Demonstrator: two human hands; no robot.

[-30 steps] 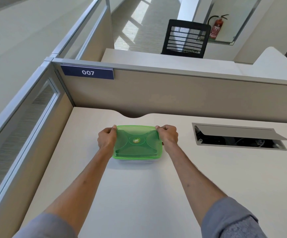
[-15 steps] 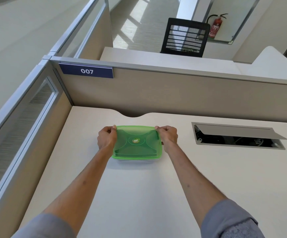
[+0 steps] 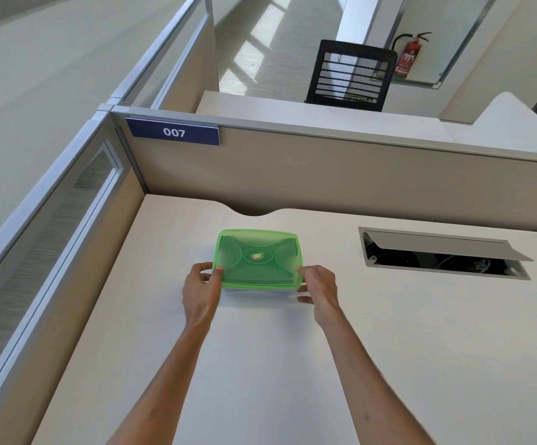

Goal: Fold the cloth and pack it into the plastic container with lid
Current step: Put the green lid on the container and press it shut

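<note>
Both hands have slid from the far corners of the lid to its near ones. Now the left hand (image 3: 200, 292) pinches the near-left corner of the green lid (image 3: 258, 259), thumb on top and fingers curled beneath the rim, while the right hand (image 3: 318, 290) holds the near-right corner in the same narrow pinch. The plastic container (image 3: 262, 288) sits under the lid, toward the far middle of the desk (image 3: 260, 364), a little left of centre and just short of the notch in the far edge. The cloth is not on show; it is probably already inside, though the tinted lid hides whatever is there.

The step in hand looks like sealing the near side. To do it well, press straight down with both thumbs at once so the rim snaps evenly, keeping the fingers braced below so the box does not skid toward the partition (image 3: 324, 175). Then run along the near edge to check no gap remains.

Nothing lies close enough to hinder this. An open cable hatch (image 3: 443, 255) is set into the desk well to the right, toward the far-right corner. A label reading 007 (image 3: 174, 132) hangs on the partition, and beyond it stand a black chair (image 3: 352, 75) and a fire extinguisher (image 3: 408, 57).
</note>
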